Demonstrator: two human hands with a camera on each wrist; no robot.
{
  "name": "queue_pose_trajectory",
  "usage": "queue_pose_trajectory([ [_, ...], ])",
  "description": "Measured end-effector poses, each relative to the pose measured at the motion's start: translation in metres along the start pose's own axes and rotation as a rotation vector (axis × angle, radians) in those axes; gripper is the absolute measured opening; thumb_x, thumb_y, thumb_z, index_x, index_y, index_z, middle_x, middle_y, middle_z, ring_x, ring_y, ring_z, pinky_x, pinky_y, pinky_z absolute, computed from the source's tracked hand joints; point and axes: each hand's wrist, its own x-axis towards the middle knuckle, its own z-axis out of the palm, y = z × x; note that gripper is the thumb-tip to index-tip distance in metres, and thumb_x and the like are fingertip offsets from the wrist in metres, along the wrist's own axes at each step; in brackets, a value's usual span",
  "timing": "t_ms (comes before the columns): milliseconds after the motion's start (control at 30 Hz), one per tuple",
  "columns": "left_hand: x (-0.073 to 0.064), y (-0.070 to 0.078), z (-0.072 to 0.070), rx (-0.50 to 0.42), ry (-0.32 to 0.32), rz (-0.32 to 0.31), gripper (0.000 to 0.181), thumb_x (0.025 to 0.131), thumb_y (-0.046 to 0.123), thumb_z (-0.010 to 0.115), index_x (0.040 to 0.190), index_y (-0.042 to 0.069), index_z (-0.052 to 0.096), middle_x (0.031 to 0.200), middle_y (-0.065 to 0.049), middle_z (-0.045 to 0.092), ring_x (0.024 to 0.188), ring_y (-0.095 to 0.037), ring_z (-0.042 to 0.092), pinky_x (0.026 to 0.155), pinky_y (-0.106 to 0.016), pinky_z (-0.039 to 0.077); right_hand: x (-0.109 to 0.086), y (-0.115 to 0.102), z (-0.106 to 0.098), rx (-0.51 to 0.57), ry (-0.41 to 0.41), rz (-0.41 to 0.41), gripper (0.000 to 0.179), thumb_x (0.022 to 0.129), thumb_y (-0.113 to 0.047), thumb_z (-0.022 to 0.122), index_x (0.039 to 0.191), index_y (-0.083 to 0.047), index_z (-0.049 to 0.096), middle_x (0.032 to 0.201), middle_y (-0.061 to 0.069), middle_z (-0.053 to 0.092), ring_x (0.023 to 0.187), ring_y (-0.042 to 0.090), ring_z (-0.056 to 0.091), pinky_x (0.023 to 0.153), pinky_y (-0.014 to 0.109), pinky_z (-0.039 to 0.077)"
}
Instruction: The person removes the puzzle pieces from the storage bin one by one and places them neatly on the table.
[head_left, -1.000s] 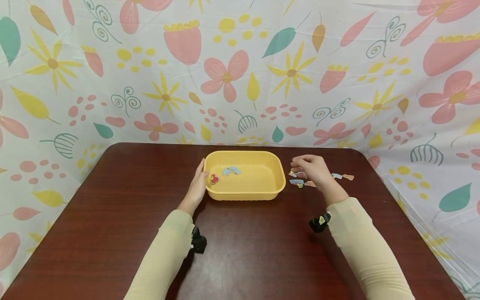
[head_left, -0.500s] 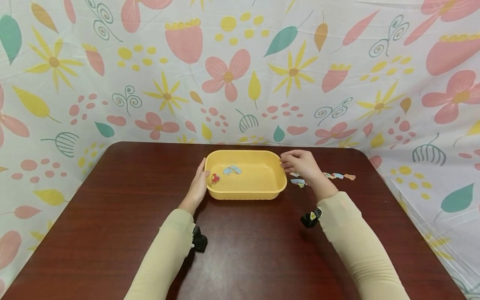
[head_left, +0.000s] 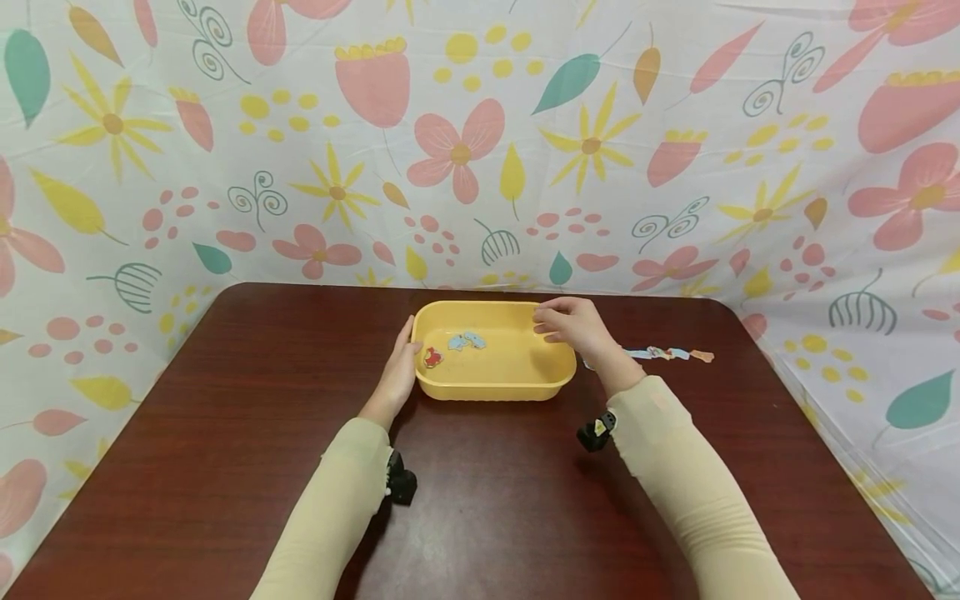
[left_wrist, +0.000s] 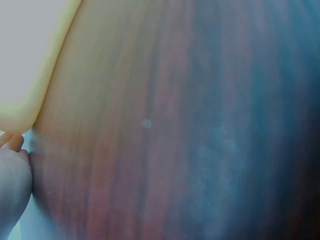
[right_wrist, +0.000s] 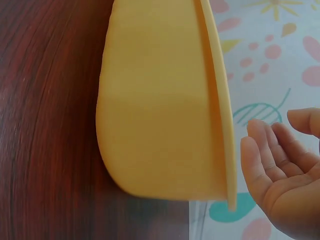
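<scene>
A yellow plastic basin [head_left: 495, 391] sits near the table's far edge in the head view. My left hand [head_left: 396, 373] holds its left end, thumb at the rim and fingers along the outer wall. Inside, toward the left, lie light blue cutout pieces [head_left: 467, 341] and a red piece [head_left: 432, 358]. Above the basin's right end hovers my right hand [head_left: 576, 325], fingers loosely bent. The right wrist view shows that hand's thumb apart from the fingers, with nothing seen between them, beside the basin's rim. Only part of the left hand [left_wrist: 14, 175] shows in the left wrist view.
Right of the basin, small colourful flat pieces [head_left: 678, 354] lie in a row on the dark wooden table [head_left: 495, 500]; my right hand and forearm cover some. A flower-print cloth [head_left: 457, 150] hangs behind and beside the table.
My right hand has moved left from above the loose pieces to over the basin's right end. The left hand stays at the basin, and the pieces inside look unchanged.
</scene>
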Motion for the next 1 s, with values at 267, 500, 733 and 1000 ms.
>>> queue_pose_trajectory([
  [267, 0.000, 0.000, 0.001, 0.011, 0.009, -0.003, 0.058, 0.098, 0.028, 0.030, 0.152, 0.035, 0.012, 0.159, 0.007, 0.009, 0.146, -0.020, 0.008, 0.118, -0.046, 0.013, 0.007, -0.001, 0.019, 0.002, -0.019, -0.034, 0.039, 0.093, -0.023, 0.059, 0.121, 0.004, 0.059, 0.120, 0.023, 0.061, 0.103, 0.032, 0.065, 0.085, 0.041, 0.054],
  [500, 0.000, 0.001, 0.001, 0.011, 0.016, -0.012, 0.058, 0.098, 0.028, 0.031, 0.152, 0.035, 0.012, 0.159, 0.007, 0.008, 0.146, -0.020, 0.008, 0.118, -0.046, 0.012, 0.011, -0.003, 0.036, 0.008, -0.045, -0.035, 0.034, 0.093, -0.019, 0.058, 0.118, 0.003, 0.061, 0.120, 0.023, 0.061, 0.105, 0.034, 0.064, 0.087, 0.044, 0.053],
  [733, 0.000, 0.000, 0.001, 0.001, 0.015, -0.011, 0.058, 0.098, 0.028, 0.031, 0.152, 0.035, 0.013, 0.160, 0.007, 0.008, 0.146, -0.020, 0.008, 0.118, -0.046, 0.012, 0.014, -0.006, 0.052, 0.001, -0.094, -0.045, 0.039, 0.093, -0.019, 0.056, 0.123, 0.007, 0.058, 0.121, 0.024, 0.060, 0.107, 0.035, 0.063, 0.088, 0.044, 0.052],
  [1000, 0.002, 0.000, 0.001, -0.006, 0.019, 0.005, 0.058, 0.097, 0.028, 0.031, 0.152, 0.036, 0.013, 0.159, 0.007, 0.009, 0.146, -0.020, 0.010, 0.118, -0.045, 0.013, 0.022, -0.009, 0.070, -0.023, -0.123, -0.046, 0.038, 0.092, -0.019, 0.058, 0.122, 0.005, 0.060, 0.119, 0.021, 0.061, 0.105, 0.034, 0.063, 0.089, 0.045, 0.051],
])
